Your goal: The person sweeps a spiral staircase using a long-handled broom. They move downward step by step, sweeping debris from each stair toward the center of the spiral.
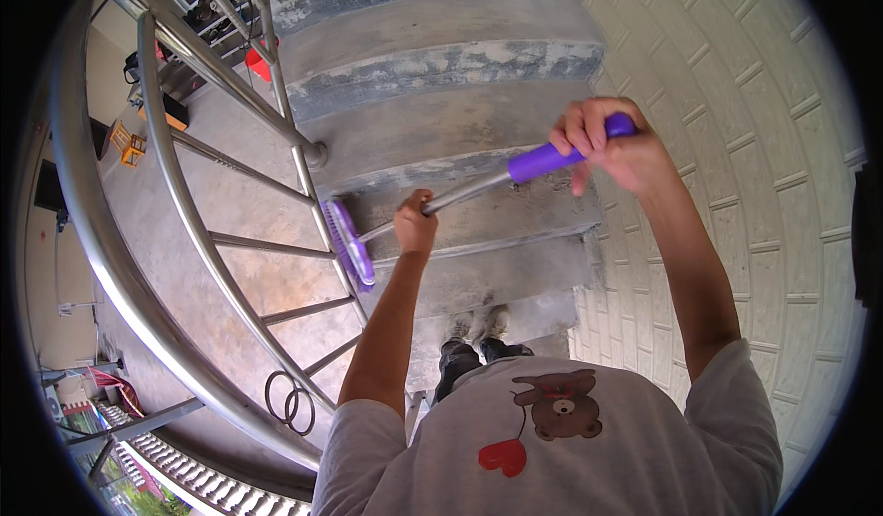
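My left hand [415,223] is closed around the metal pole of a purple broom, not far above its head. Higher on the same pole, my right hand [610,145] grips the purple handle [545,162] near its rounded end, with some fingers lifted. The broom's purple head [350,240] is at the left edge of the concrete stairs, beside the railing's lower bar, with its bristles facing left. Under the pole lies a worn grey step [476,209]. My feet stand on a lower step, partly hidden by my shirt.
A curved stainless steel railing [186,192] runs along the left, with the floor far below it. On the right rises a brick-patterned wall [731,171]. More concrete steps [441,116] lie ahead. A red bucket [259,62] and a small wooden chair [127,145] stand below.
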{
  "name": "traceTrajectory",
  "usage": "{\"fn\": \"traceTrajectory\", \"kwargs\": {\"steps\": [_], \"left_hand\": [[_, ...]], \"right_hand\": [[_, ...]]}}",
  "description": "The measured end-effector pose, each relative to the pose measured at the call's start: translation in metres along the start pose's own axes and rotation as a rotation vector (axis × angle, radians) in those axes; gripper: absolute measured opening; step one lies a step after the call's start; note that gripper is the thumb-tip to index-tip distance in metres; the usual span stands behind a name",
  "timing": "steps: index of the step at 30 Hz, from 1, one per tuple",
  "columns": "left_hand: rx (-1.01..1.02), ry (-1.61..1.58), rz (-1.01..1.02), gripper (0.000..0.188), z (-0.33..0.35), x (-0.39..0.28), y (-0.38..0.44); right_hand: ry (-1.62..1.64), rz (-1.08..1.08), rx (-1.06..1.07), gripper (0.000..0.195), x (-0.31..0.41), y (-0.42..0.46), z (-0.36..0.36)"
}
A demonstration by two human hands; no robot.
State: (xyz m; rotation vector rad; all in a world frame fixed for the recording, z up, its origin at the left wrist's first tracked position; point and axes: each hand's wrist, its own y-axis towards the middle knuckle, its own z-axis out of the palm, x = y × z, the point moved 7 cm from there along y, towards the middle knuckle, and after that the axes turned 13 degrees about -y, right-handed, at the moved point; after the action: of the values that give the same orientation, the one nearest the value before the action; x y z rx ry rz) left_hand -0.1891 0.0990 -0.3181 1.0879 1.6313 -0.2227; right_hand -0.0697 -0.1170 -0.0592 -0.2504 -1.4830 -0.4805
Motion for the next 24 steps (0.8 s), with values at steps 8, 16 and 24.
{"fn": "traceTrajectory", "kwargs": {"steps": [8, 16, 24], "left_hand": [[0.259, -0.301, 0.012, 0.026, 0.016, -0.112, -0.05], [0.012, -0.119, 0.05, 0.029, -0.039, -0.106, -0.056], [0.29, -0.126, -0.074, 0.024, 0.011, -0.011, -0.043]], "right_hand": [[-0.059, -0.141, 0.037, 0.031, 0.094, -0.108, 0.06], [0.006, -0.237, 0.243, 0.013, 0.087, -0.074, 0.066], [-0.052, -0.011, -0.267, 0.01, 0.008, -0.07, 0.047]]}}
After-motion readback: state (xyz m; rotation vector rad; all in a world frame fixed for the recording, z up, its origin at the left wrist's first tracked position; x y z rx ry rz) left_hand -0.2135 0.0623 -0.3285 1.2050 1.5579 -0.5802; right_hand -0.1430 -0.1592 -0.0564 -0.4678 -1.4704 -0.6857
